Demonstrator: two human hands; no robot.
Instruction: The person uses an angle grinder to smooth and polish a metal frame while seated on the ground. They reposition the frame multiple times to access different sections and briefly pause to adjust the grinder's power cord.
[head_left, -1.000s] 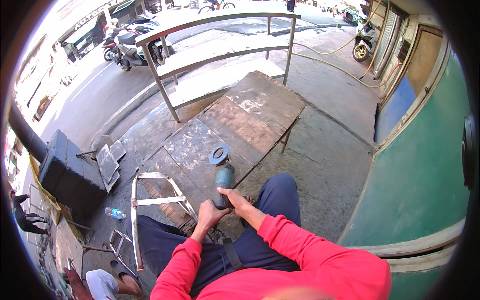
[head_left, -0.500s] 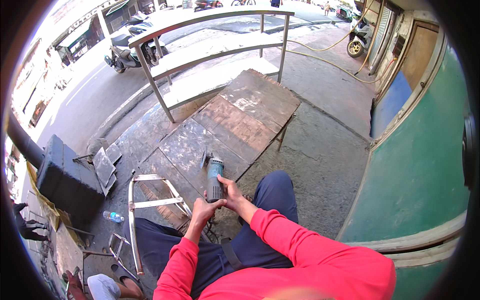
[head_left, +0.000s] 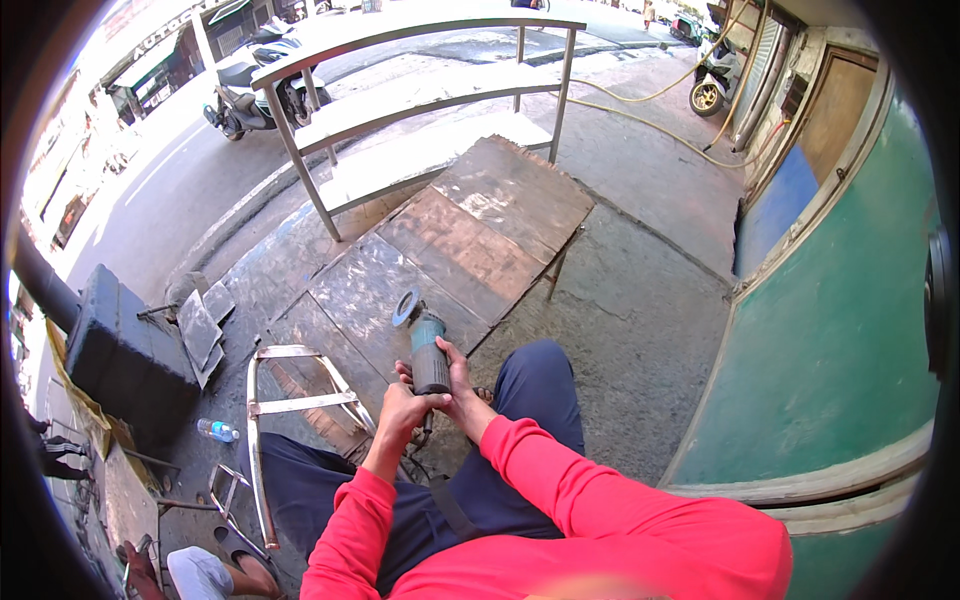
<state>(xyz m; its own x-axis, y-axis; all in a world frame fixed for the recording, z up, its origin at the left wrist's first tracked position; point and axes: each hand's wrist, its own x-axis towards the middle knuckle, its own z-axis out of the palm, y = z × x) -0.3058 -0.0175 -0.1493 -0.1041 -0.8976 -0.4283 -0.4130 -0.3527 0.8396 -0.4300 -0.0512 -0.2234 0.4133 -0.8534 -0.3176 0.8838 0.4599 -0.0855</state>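
Observation:
Both my hands hold an angle grinder (head_left: 428, 348) with a teal and dark body, its disc end pointing away from me over a rusty metal work table (head_left: 480, 230). My left hand (head_left: 402, 408) grips the rear of the body from the left. My right hand (head_left: 458, 385) wraps the body from the right, fingers on top. My arms are in red sleeves and my legs in dark blue trousers are below.
A small metal frame (head_left: 290, 400) lies on the ground to my left, with a plastic bottle (head_left: 216, 431) beside it. A dark box (head_left: 125, 355) stands further left. A steel bench frame (head_left: 400, 70) and parked scooters (head_left: 255, 85) are beyond the table. A green wall (head_left: 840, 330) is at right.
The view has shifted and the grinder sits slightly higher in my hands, its disc tilted left; both hands keep their hold.

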